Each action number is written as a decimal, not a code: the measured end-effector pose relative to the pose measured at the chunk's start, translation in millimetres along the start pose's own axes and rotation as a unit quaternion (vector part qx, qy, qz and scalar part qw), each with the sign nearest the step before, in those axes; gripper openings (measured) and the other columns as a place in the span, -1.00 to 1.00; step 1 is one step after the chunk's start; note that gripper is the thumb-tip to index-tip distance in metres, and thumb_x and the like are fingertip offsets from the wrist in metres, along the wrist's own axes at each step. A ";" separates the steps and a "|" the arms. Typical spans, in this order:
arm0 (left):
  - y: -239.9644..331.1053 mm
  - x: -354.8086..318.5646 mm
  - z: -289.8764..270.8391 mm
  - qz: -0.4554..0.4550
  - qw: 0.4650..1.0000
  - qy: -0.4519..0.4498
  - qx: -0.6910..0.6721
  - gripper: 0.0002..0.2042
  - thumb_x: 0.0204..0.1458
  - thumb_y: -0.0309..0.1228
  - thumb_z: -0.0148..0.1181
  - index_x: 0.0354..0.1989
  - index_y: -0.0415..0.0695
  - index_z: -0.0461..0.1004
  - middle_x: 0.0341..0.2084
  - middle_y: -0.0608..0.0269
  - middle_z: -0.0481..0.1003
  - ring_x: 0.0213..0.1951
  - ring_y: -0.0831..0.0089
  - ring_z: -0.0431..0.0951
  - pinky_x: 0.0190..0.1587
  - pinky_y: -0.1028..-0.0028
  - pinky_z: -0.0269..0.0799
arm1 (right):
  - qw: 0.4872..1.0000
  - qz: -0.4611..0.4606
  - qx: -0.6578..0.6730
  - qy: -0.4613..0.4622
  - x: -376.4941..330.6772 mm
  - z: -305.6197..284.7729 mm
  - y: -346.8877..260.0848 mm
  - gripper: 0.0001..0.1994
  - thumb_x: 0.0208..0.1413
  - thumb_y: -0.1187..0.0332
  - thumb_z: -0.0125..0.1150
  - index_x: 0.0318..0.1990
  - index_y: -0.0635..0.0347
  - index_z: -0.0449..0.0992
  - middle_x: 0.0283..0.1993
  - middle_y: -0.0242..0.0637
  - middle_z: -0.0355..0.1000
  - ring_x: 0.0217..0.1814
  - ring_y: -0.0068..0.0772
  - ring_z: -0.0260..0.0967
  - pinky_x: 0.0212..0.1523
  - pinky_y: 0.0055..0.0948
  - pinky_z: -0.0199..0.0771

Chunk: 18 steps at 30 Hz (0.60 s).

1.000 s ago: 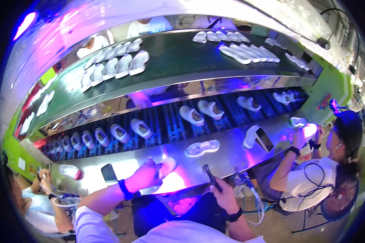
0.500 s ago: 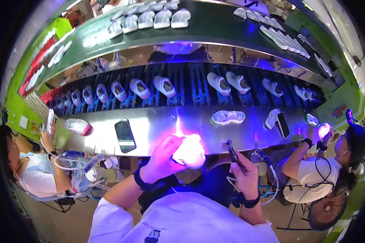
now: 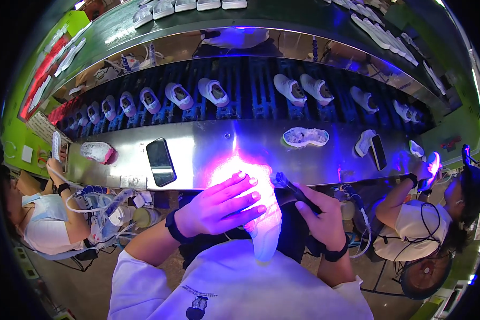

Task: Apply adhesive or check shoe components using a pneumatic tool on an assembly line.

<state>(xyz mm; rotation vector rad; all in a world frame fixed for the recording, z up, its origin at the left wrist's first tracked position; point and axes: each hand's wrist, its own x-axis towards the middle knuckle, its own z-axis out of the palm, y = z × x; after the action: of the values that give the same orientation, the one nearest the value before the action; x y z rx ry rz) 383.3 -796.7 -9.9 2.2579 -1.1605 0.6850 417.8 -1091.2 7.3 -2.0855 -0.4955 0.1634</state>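
Faces, farthest beyond the left fingers [image 3: 237, 204], a green belt [image 3: 282, 13] bearing pale shoe parts and, nearer, a dark slatted conveyor [image 3: 245, 95] carrying a row of white shoes [image 3: 205, 88]. Sits at a metal counter [image 3: 202, 146] reaching away past the fingertips, between one co-worker [image 3: 56, 224] well left of the left fingers and another co-worker [image 3: 410, 229] well right of the right ones. Grips a white shoe piece [image 3: 266, 240] at the counter's near edge with the left hand [image 3: 213, 210], laying slightly parted fingers across one side, with thumb hidden. Has swung the piece lengthwise within the last half second, extending it from under the left fingertips toward the body in pink-violet light. Has, on the counter, a loose sole [image 3: 306, 137] beyond the right fingers and a dark phone [image 3: 161, 161] to the left of the left ones. Pinches a small brush [image 3: 293, 188] by its handle between right thumb and curled fingers, right hand [image 3: 325, 218] now brought in from apart to just beside the piece, seemingly putting both within working reach, though too glaring to tell whether touching
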 end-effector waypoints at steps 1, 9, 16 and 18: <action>-0.6 -0.1 0.7 -0.005 1.000 -0.006 0.000 -0.62 0.11 -0.36 0.24 0.13 -0.05 0.59 0.11 0.09 0.50 0.18 -0.02 0.55 0.31 -0.02 0.43 | 1.000 -0.003 0.018 -0.012 -1.1 -0.3 4.3 -0.55 0.12 0.54 0.34 0.21 0.18 0.56 -0.11 -0.08 0.64 -0.12 -0.26 0.63 -0.05 -0.42 0.54; -9.8 7.2 14.8 -0.051 0.998 -0.043 -0.007 -0.64 0.03 -0.42 0.31 0.06 -0.09 0.62 0.01 0.08 0.53 0.17 -0.03 0.55 0.31 -0.10 0.42 | 0.979 0.103 0.152 -0.087 -43.8 -1.2 43.9 -0.55 0.12 0.51 0.37 0.20 0.21 0.56 -0.20 -0.25 0.62 -0.20 -0.58 0.52 -0.09 -0.52 0.50; -9.9 9.6 35.0 -0.084 0.996 -0.035 0.001 -0.60 0.03 -0.42 0.26 0.10 -0.10 0.60 0.06 0.06 0.54 0.18 -0.01 0.55 0.29 -0.03 0.44 | 0.981 0.121 0.133 -0.076 -30.8 -16.1 46.1 -0.59 0.17 0.50 0.34 0.20 0.24 0.55 -0.22 -0.27 0.61 -0.24 -0.57 0.46 -0.09 -0.51 0.48; -5.9 5.0 39.8 -0.110 0.993 -0.030 0.001 -0.59 0.03 -0.42 0.26 0.11 -0.10 0.60 0.05 0.05 0.55 0.18 -0.02 0.55 0.29 -0.03 0.44 | 0.979 0.118 0.138 -0.088 -34.5 -16.7 47.5 -0.58 0.16 0.51 0.33 0.20 0.24 0.55 -0.21 -0.26 0.61 -0.24 -0.56 0.45 -0.09 -0.50 0.49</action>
<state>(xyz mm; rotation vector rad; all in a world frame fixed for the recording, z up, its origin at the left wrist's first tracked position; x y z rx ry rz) 398.9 -821.9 -37.5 2.3767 -0.9187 0.5342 405.0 -1140.5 -26.3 -1.8585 -0.3067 0.5298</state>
